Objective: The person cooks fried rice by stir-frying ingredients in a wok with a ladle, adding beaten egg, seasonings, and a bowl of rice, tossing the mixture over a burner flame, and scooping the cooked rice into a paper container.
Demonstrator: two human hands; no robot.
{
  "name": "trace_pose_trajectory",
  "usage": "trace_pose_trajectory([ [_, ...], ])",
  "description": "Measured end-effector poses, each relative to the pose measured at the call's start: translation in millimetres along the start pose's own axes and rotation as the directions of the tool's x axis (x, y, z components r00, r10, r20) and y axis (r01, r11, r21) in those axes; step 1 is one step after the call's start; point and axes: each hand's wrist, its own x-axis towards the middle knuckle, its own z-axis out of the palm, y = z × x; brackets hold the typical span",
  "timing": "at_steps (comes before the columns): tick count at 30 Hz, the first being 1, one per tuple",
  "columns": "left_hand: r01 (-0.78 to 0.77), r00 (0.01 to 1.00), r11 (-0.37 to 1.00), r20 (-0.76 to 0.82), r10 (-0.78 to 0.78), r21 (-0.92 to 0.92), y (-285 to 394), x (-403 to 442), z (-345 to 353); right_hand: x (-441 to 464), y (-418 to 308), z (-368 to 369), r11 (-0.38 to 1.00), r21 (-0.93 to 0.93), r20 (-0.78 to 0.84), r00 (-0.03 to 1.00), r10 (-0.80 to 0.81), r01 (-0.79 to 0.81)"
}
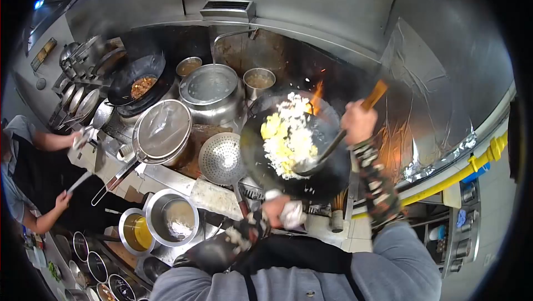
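Gripping the ladle, the right hand should scoop under egg rice; the left hand, clasping a cloth, should steady the wok.

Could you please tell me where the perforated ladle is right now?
In the head view, the perforated ladle is left of centre, between the right-hand wok and the round mesh strainer.

Around the wok, passing room lies over its edge at five o'clock, but flames block one o'clock and a strainer crowds nine.
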Motion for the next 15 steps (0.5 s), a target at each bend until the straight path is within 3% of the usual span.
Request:
trace_pose_trajectory([
  [1, -0.347, 0.937, 0.762, 0.241, 0.253, 0.547, 4, 58, -76, -7, 28, -2, 0.999, -0.001, -0.073, 0.997, -0.039, 0.039],
  [2, -0.580, 0.756, 0.164, 0.452, 0.474, 0.798, 9, 114, -149, -3, 61, -13, 0.988, 0.045, 0.039, 0.987, -0.153, 0.151],
  [3, -0.437, 0.831, 0.620, 0.029, 0.555, 0.652, 7, 94, -122, 8, 73, -16, 0.984, 0.117, 0.079, 0.987, -0.141, 0.132],
  [4, -0.328, 0.835, 0.904, -0.364, 0.413, 0.274, 10, 78, -88, 22, 59, -10, 0.985, 0.025, 0.066, 0.983, -0.174, 0.173],
  [5, -0.326, 0.872, 0.910, -0.289, 0.394, 0.256, -10, 57, -84, 25, 40, -5, 0.977, -0.071, 0.056, 0.979, -0.196, 0.200],
  [6, -0.322, 0.903, 0.916, -0.212, 0.372, 0.239, -30, 35, -79, 24, 8, 0, 0.997, 0.046, 0.063, 0.996, -0.064, 0.061],
  [7, -0.324, 0.908, 0.900, -0.171, 0.382, 0.292, -33, 20, -69, 18, -10, 0, 0.991, 0.058, 0.118, 0.985, -0.124, 0.117],
  [8, -0.337, 0.919, 0.823, -0.030, 0.393, 0.458, -29, 18, -75, 6, -6, 4, 0.992, -0.024, 0.012, 0.992, -0.124, 0.125],
  [9, -0.461, 0.880, 0.537, 0.286, 0.379, 0.707, -19, 35, -107, -9, 6, 10, 0.988, -0.106, -0.092, 0.988, -0.126, 0.116],
  [10, -0.785, 0.618, 0.125, 0.779, 0.106, 0.606, 6, 78, -164, -15, 40, 1, 0.996, 0.047, -0.017, 0.997, -0.069, 0.070],
  [11, -0.708, 0.706, 0.235, 0.671, 0.226, 0.666, -7, 67, -158, -4, 76, -9, 0.994, 0.049, -0.032, 0.995, -0.091, 0.093],
  [13, -0.554, 0.826, 0.459, 0.388, 0.408, 0.695, -25, 44, -119, 13, 78, -4, 0.979, 0.033, 0.013, 0.980, -0.200, 0.200],
  [14, -0.483, 0.857, 0.569, 0.225, 0.463, 0.666, -30, 35, -96, 16, 49, 1, 0.979, 0.027, 0.020, 0.980, -0.200, 0.200],
  [15, -0.419, 0.868, 0.666, 0.056, 0.493, 0.617, -26, 28, -78, 19, 19, 1, 0.984, 0.160, 0.052, 0.995, -0.081, 0.072],
])
